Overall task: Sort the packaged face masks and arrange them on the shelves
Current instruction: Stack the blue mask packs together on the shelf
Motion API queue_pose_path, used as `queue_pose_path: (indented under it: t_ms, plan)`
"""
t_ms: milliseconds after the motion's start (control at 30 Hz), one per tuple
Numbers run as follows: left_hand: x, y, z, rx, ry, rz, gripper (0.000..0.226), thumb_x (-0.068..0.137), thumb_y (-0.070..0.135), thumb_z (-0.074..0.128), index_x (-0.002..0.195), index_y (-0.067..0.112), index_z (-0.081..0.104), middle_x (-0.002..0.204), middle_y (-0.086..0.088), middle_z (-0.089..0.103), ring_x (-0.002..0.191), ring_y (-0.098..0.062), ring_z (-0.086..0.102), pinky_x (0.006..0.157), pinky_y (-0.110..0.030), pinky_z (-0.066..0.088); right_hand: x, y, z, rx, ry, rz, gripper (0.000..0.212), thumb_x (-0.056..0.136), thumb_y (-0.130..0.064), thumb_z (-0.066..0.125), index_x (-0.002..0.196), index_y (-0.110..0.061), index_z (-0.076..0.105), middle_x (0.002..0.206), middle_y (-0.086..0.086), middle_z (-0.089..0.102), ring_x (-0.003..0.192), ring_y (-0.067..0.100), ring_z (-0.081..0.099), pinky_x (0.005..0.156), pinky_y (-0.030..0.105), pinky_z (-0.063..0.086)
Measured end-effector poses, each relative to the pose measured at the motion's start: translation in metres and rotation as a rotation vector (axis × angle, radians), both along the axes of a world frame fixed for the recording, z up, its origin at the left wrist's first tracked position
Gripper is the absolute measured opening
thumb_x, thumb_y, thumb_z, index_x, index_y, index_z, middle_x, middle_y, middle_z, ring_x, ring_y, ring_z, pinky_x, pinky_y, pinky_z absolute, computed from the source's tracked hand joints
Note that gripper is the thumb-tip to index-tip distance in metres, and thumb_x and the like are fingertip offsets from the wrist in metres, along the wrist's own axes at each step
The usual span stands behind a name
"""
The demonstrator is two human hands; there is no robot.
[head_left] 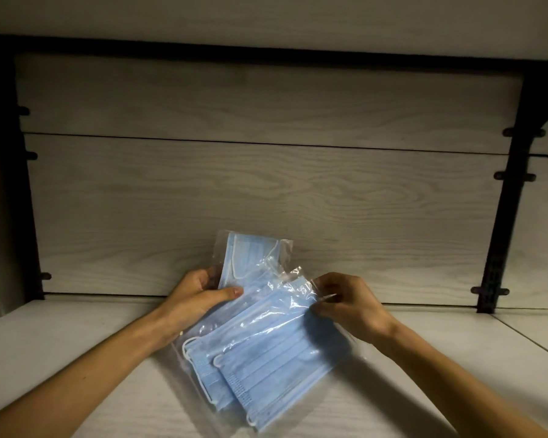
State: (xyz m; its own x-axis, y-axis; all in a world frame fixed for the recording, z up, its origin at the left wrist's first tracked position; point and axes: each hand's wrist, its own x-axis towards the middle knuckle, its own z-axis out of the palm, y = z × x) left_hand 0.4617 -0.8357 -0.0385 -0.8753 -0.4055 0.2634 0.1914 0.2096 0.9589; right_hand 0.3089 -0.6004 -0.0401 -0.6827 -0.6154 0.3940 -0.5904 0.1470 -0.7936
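- The left hand (200, 292) grips the far end of a clear plastic packet of pale blue pleated face masks (250, 257), thumb flat across its front.
- The right hand (345, 303) pinches the top right corner of a second, larger clear packet of blue masks (266, 352).
- The larger packet's long axis runs diagonally, from its near left end up to its far right end.
- Both packets overlap above the pale wood-grain shelf board (76, 336), near its back edge at the grey wood-grain back panel (266, 184).

Head cam, close, down onto shelf (76, 358).
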Motion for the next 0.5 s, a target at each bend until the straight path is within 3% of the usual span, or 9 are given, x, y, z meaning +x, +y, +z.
queue_pose_path:
  t_ms: [167, 267, 367, 500]
  plan:
    - [0.000, -0.003, -0.001, 0.016, -0.034, 0.034, 0.030, 0.079, 0.014, 0.081, 0.107, 0.011, 0.070, 0.096, -0.009, 0.079, 0.083, -0.026, 0.077, 0.062, -0.026, 0.060, -0.006, 0.007, 0.006, 0.028, -0.024, -0.064, 0.028, 0.073, 0.010, 0.071, 0.080, -0.017, 0.072, 0.071, -0.009, 0.070, 0.068, 0.008, 0.064, 0.065, 0.027, 0.051]
    - [-0.001, -0.004, -0.002, 0.016, -0.051, 0.057, 0.034, 0.078, 0.016, 0.082, 0.109, 0.009, 0.069, 0.096, -0.010, 0.079, 0.084, -0.027, 0.077, 0.063, -0.027, 0.061, -0.007, 0.008, 0.007, 0.039, -0.061, -0.125, 0.005, 0.072, -0.008, 0.072, 0.077, -0.009, 0.071, 0.063, -0.005, 0.066, 0.063, 0.011, 0.059, 0.061, 0.029, 0.047]
    - [-0.001, -0.004, -0.002, 0.023, -0.051, 0.064, 0.034, 0.079, 0.016, 0.081, 0.110, 0.009, 0.068, 0.096, -0.009, 0.079, 0.083, -0.027, 0.077, 0.062, -0.028, 0.061, -0.007, 0.011, 0.009, 0.069, -0.079, -0.190, 0.010, 0.077, -0.014, 0.070, 0.077, -0.004, 0.069, 0.072, 0.014, 0.072, 0.065, 0.018, 0.059, 0.060, 0.033, 0.046]
    - [-0.002, -0.002, 0.000, 0.036, -0.034, 0.087, 0.029, 0.081, 0.015, 0.080, 0.107, 0.009, 0.069, 0.093, -0.007, 0.079, 0.080, -0.024, 0.077, 0.059, -0.025, 0.059, 0.004, 0.010, 0.014, -0.022, 0.032, -0.233, 0.003, 0.073, -0.013, 0.067, 0.070, -0.012, 0.068, 0.070, 0.006, 0.072, 0.066, 0.015, 0.061, 0.063, 0.032, 0.050]
